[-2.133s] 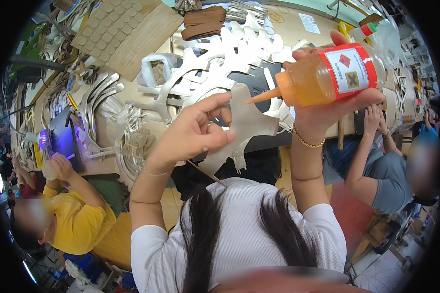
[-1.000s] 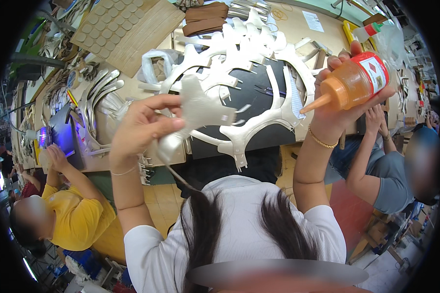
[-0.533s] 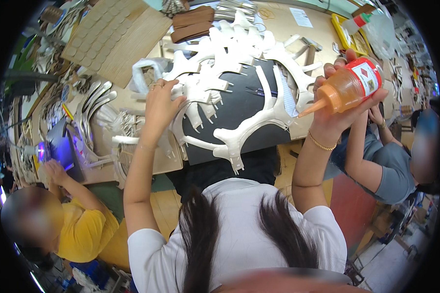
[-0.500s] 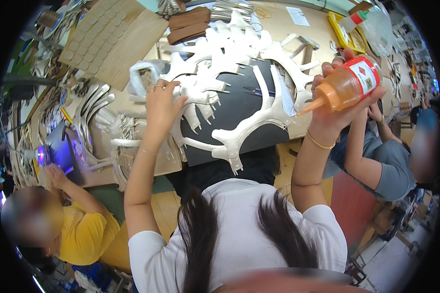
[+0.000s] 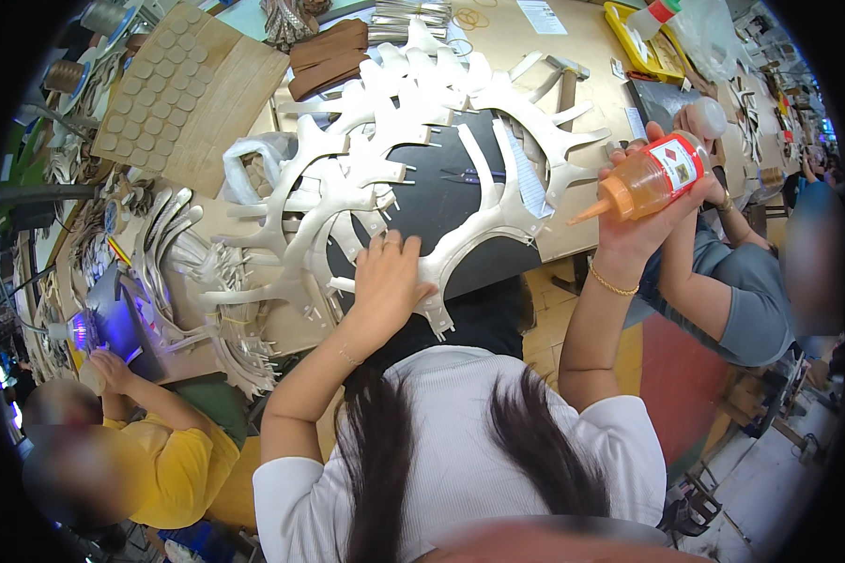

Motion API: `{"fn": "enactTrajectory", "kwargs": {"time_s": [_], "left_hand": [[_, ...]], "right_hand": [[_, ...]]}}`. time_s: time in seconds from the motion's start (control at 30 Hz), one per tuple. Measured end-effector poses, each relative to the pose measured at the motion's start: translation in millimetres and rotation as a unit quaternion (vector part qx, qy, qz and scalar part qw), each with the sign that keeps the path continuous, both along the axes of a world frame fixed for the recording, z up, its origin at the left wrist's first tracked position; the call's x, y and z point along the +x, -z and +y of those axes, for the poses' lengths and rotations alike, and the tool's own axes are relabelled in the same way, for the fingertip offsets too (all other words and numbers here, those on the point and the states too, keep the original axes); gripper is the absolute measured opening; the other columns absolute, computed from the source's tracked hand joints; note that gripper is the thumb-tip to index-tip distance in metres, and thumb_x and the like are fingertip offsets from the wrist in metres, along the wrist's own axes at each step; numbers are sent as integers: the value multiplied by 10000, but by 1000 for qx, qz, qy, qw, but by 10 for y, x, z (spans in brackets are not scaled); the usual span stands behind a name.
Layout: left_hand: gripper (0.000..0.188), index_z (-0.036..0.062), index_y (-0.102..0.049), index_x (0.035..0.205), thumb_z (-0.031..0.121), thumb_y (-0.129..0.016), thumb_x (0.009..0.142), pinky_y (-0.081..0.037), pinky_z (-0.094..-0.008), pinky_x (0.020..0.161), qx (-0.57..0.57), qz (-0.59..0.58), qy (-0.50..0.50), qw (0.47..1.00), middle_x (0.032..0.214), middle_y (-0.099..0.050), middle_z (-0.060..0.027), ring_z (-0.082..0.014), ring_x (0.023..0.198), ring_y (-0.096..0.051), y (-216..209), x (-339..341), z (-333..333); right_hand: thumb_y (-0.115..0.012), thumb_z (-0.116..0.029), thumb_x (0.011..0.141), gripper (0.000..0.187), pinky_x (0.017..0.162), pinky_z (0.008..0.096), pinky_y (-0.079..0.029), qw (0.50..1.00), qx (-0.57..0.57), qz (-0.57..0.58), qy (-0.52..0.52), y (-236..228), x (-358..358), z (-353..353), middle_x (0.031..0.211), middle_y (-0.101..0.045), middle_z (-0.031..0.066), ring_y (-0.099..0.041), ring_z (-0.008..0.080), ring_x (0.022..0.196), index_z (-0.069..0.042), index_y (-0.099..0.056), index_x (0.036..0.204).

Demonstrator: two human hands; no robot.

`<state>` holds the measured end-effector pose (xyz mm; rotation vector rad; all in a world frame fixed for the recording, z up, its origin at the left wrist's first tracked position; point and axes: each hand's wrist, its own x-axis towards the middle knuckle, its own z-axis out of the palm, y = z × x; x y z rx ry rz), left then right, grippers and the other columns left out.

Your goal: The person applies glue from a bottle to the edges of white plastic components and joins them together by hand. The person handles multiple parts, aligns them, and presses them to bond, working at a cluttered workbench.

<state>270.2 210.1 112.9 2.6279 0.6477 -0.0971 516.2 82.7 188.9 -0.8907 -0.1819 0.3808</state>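
Right hand (image 5: 643, 220): closed around orange glue bottle (image 5: 650, 176), nozzle pointing left toward cutouts.
Left hand (image 5: 390, 281): flat, open, pressing cream antler cutouts (image 5: 347, 178); nearer.

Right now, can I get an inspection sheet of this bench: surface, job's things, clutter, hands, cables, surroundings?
Surface: tan worktable, with a black mat under the work.
Job's things: pale antler-shaped cutouts fanned over the mat; orange glue bottle, nozzle pointing left.
Clutter: board of round discs, brown pieces, yellow tray.
Hands: left hand flat on the cutouts; right hand holds the bottle off the table.
Cables: nothing seen.
Surroundings: person in yellow lower left; another in grey-blue at right.
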Motion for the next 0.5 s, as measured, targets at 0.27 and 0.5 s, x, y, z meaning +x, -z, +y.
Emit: {"fn": "enactTrajectory", "kwargs": {"time_s": [0.27,0.5], "left_hand": [[450,24,-511,1016,82,-780,660,-456,-375,769,-167,-105,-51,979,973,-542,-131,-287,897,-562,42,-148,-27],[281,13,-547,987,-4,-716,764,-481,-213,672,-648,-251,-238,679,918,-622,-45,-71,799,-586,-233,-66,43]], "right_hand": [[-378,-789,771,907,582,357,-573,1000,4,13,-26,67,-85,101,810,-645,106,-668,238,709,15,-492,1174],[-345,-808,761,943,630,362,-580,997,1,-60,-45,-143,-275,239,843,-642,108,-673,239,750,18,-464,1198]]}}
